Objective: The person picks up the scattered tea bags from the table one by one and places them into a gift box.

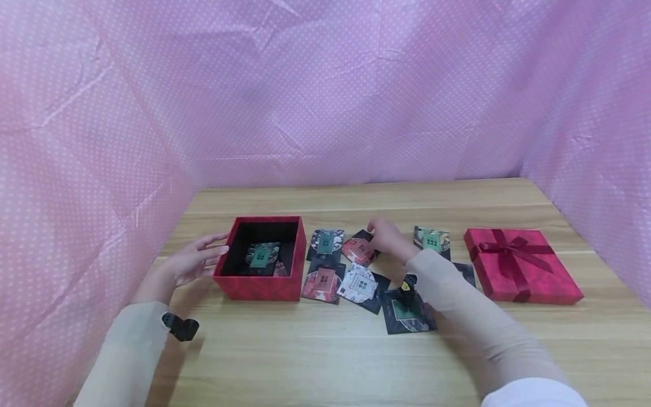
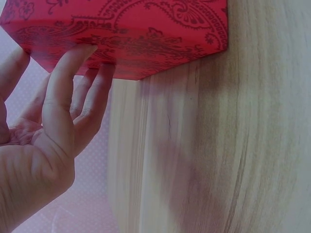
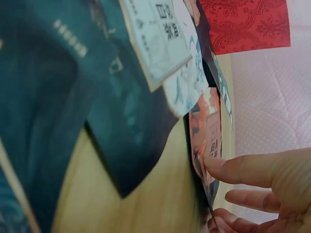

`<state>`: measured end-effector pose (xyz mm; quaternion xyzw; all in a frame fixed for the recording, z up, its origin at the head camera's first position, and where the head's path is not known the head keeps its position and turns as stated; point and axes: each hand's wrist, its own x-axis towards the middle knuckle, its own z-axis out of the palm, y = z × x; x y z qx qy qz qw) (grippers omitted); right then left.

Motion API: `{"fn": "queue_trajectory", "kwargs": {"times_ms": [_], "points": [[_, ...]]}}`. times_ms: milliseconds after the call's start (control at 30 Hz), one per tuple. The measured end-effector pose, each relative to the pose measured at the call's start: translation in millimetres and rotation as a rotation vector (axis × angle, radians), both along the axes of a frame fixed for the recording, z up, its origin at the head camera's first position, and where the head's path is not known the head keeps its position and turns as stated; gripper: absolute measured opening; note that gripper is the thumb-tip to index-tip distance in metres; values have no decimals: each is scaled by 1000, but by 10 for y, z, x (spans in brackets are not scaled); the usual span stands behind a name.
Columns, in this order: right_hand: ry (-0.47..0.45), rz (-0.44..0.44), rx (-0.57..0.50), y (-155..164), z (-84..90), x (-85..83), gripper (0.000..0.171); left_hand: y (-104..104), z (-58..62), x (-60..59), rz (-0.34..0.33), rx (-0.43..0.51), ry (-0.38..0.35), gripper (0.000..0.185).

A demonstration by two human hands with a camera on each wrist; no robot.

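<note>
Pink dotted cloth is hung round a pale wooden table [image 1: 315, 362].

Head view: the left hand [image 1: 195, 261] is held flat, fingers straight, against the left wall of an open red box [image 1: 261, 282] at centre-left; one green card lies inside. The right hand [image 1: 389, 237] is set on a red card [image 1: 358, 250] among loose cards just right of the box. A ribboned red lid [image 1: 521, 263] lies at the far right.

Left wrist view: fingertips [image 2: 87, 51] are seen touching the paisley box wall, uncurled — nothing is gripped.

Right wrist view: the red card [image 3: 206, 141] is pinched at its edge by forefinger [image 3: 228, 170] and lower fingers. It is judged light, thin, bendable and somewhat slick — best lifted by a raised edge. Square printed characters are visible on the cards, too blurred to read.
</note>
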<state>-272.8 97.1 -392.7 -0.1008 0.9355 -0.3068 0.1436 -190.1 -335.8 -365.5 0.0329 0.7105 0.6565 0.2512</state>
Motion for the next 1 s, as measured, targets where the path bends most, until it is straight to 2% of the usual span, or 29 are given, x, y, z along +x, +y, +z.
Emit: {"fn": "queue_trajectory", "kwargs": {"times_ms": [200,533,700,833,1000], "points": [[9,0,-12,51,-16,-36,43,56,39,3,67,-56,-35,72],[-17,-7,17,148,-34,-73,44,54,42,2,62,-82,-39,70],[-37,-28,5,171,-26,-103,34,74,95,-22,66,-81,-51,69],[-77,-42,-33,193,-26,-112,18,52,85,-30,73,-59,-57,66],[-139,-44,-70,230,-56,-114,11,38,64,-21,74,-47,-76,65]]}}
